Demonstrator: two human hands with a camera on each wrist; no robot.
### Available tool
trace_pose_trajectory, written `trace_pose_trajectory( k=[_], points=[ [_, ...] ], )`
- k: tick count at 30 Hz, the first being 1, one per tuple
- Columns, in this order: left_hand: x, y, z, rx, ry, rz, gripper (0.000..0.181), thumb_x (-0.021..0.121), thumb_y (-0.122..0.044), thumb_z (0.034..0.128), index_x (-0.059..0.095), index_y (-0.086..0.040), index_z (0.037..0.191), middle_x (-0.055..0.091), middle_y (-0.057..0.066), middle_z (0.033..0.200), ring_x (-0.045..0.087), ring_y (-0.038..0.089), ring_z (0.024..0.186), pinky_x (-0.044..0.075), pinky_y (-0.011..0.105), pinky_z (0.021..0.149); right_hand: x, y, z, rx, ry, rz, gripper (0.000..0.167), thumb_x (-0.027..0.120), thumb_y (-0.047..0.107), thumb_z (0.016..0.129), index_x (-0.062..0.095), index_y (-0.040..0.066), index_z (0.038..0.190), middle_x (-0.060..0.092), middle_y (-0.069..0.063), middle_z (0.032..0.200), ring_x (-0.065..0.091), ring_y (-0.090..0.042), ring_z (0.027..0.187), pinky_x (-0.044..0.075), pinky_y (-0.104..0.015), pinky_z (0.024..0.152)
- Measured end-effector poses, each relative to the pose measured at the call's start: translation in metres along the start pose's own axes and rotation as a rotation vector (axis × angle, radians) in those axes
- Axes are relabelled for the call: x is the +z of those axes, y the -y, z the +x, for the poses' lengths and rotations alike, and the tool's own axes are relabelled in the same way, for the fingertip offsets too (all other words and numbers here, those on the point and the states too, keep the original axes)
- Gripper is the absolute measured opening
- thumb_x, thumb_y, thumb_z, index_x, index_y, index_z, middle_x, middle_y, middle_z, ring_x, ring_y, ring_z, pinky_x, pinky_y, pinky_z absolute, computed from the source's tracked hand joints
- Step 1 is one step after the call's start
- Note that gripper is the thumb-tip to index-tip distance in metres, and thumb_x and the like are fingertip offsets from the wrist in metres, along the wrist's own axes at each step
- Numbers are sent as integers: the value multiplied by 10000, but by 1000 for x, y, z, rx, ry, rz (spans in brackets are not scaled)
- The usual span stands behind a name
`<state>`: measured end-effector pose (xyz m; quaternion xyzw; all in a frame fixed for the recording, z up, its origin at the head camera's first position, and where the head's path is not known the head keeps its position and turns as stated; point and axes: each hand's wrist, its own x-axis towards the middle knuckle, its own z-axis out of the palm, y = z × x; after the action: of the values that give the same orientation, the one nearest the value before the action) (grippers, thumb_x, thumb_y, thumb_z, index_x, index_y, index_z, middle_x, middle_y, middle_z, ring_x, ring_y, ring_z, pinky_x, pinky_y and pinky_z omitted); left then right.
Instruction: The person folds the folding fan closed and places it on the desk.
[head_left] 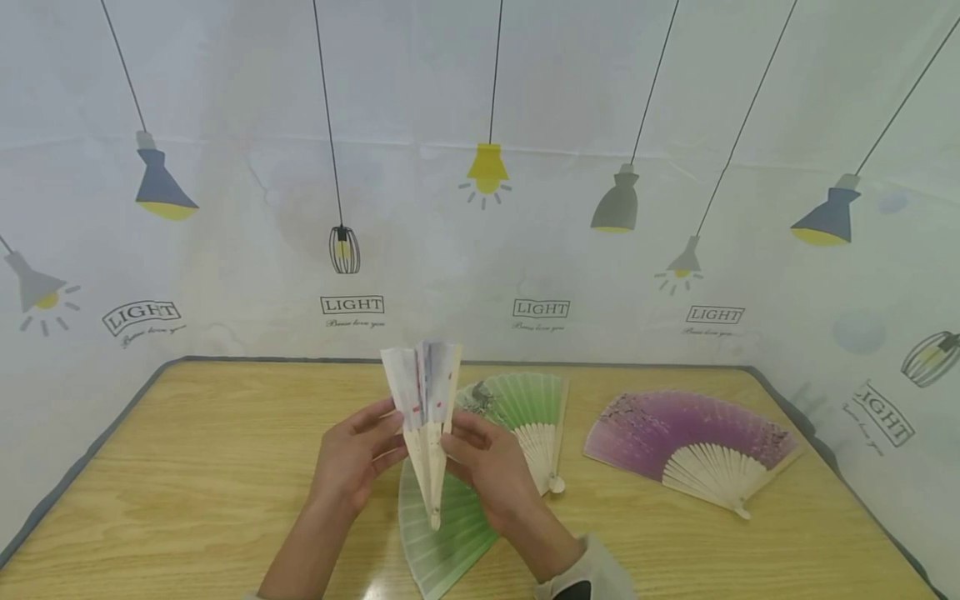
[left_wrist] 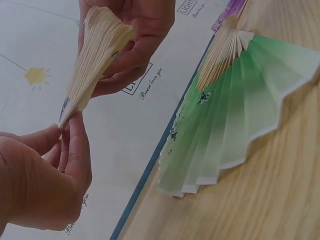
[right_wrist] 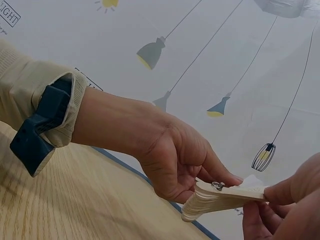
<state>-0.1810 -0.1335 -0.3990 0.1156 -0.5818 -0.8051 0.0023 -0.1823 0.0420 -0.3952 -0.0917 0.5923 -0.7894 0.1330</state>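
A white folding fan (head_left: 422, 400) with small red and blue marks is held upright and partly spread in the head view, its rivet end down. My left hand (head_left: 352, 454) pinches its left edge between thumb and fingers. On the opposite edge my right hand (head_left: 491, 467) grips the outer rib. The left wrist view shows the stacked pale ribs (left_wrist: 92, 60) between the left hand (left_wrist: 45, 175) and the right hand (left_wrist: 135, 40). In the right wrist view the metal rivet (right_wrist: 218, 185) shows near the right hand (right_wrist: 175, 155).
Beneath the hands, a spread green fan (head_left: 450, 533) lies on the wooden table (head_left: 225, 467). Another green fan (head_left: 532, 400) is behind the right hand. A spread purple fan (head_left: 675, 425) lies at the right. A lamp-printed sheet (head_left: 420, 250) stands around the table.
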Motion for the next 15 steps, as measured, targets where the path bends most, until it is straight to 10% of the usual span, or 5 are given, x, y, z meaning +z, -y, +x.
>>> trace_pose_trajectory(
  k=[15],
  points=[
    [2,2,1,-6,1,-3,379,623,-60,928,544,32,1287,651,114,1060,664,217,837,582,331,785,-1,-2,0,0,14,-37,426,599,100,948,492,-61,1328,559,-173,1270,542,-268,1161,457,-423,1003]
  ],
)
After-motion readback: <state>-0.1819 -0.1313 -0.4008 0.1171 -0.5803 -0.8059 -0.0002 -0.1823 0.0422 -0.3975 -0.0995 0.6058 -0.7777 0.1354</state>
